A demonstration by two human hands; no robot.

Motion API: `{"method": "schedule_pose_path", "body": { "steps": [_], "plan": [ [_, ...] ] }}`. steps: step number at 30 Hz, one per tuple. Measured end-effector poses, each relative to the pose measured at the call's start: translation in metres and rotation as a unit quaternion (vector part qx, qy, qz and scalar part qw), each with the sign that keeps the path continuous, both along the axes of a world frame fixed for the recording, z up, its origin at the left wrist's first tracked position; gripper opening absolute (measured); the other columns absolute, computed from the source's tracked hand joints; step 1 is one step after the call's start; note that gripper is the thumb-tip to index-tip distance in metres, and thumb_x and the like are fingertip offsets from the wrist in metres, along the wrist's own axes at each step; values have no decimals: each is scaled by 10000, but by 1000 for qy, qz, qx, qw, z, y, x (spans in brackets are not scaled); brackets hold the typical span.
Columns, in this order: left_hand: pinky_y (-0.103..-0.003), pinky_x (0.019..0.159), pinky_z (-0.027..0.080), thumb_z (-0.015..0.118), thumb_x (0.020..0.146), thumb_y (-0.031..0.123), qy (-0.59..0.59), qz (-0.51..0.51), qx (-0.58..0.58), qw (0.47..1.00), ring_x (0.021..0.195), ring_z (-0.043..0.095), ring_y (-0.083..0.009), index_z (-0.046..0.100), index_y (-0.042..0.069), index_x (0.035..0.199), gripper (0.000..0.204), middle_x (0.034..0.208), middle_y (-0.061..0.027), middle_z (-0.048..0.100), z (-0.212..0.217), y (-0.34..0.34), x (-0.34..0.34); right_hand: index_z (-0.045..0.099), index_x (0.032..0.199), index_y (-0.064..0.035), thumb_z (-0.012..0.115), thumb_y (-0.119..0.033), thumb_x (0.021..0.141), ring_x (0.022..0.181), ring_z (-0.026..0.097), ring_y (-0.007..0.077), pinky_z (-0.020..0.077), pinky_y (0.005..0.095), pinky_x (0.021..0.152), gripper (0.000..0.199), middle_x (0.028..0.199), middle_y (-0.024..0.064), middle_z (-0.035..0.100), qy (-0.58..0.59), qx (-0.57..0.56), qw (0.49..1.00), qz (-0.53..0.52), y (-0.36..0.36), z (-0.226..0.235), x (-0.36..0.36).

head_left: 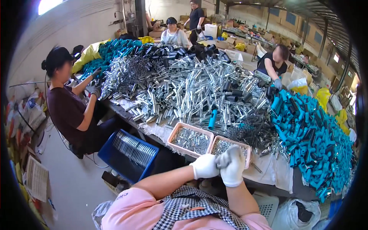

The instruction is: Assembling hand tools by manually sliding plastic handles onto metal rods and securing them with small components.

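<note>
My left hand (pixel 205 166), in a white glove, meets my right hand (pixel 233 168) in front of my chest. The right hand is in a white glove with greyish fingers, raised and curled closed. The left hand's fingers are closed too, pressed against the right. What they hold, if anything, is hidden between them. Just beyond stand two pinkish trays: the left tray (pixel 168 142) and the right tray (pixel 250 153), both with small metal parts in them. Behind the trays rises a large heap of shiny metal tubes (pixel 191 90), with a single teal tube (pixel 212 119) at its near side.
Teal plastic handles (pixel 306 142) pile up at the right, and more teal pieces (pixel 115 51) lie far left. Dark springs (pixel 253 130) lie beyond the right tray. A blue crate (pixel 128 157) holds rows of metal rods. Co-workers sit left (pixel 71 103), far (pixel 174 34) and right (pixel 274 61).
</note>
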State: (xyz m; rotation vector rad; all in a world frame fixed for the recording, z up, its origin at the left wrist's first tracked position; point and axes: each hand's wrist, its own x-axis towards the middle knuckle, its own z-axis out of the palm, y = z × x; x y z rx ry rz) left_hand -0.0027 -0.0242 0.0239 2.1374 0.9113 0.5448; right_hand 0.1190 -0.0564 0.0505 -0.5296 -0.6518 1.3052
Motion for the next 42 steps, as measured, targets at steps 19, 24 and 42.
{"method": "schedule_pose_path", "body": {
  "steps": [19,24,42],
  "plan": [
    [-344,690,561,829,724,90,-11,-329,-324,887,831,690,-216,669,21,1058,377,889,-102,698,-4,22,-22,594,1000,26,640,-176,909,631,601,138,505,292,604,227,675,60,598,-98,169,950,245,-21,30,6],
    [-277,449,451,746,776,90,-294,-390,-142,861,543,552,-105,638,42,905,175,707,-24,597,-12,-11,-11,681,917,45,649,73,735,727,661,166,505,258,680,187,824,115,691,-287,298,840,351,-27,53,25],
    [-274,443,439,717,756,22,-137,-339,-307,879,517,566,-101,598,38,785,123,661,-14,587,3,4,-14,664,928,50,601,0,766,648,624,130,500,257,618,181,721,63,649,-260,154,896,326,-16,40,28]
  ]
}}
